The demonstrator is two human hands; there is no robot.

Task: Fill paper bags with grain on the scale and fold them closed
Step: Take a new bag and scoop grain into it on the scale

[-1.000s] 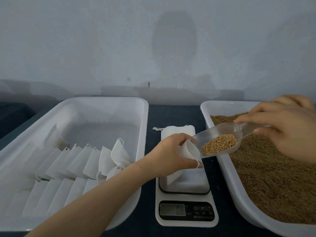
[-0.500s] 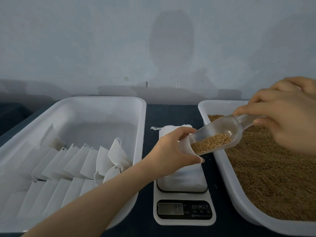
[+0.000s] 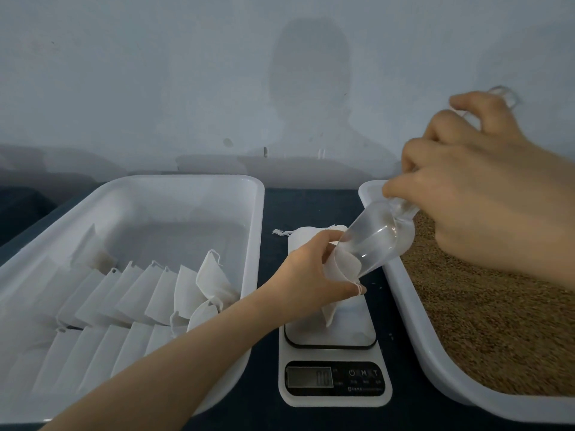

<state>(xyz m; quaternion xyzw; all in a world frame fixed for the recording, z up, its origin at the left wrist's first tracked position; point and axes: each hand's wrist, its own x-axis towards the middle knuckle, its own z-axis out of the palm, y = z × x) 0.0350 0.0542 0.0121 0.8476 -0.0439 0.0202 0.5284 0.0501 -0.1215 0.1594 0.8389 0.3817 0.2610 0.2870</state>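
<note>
Scoop (image 3: 376, 241) tipped mouth-down into the paper bag (image 3: 339, 269) over the scale (image 3: 334, 381).
Your left hand (image 3: 314, 275) pinches the bag's open rim; your right hand (image 3: 466, 194) curls around the clear scoop's handle, angled steeply above the near corner of the tray (image 3: 413, 331) of grain (image 3: 485, 321).
</note>
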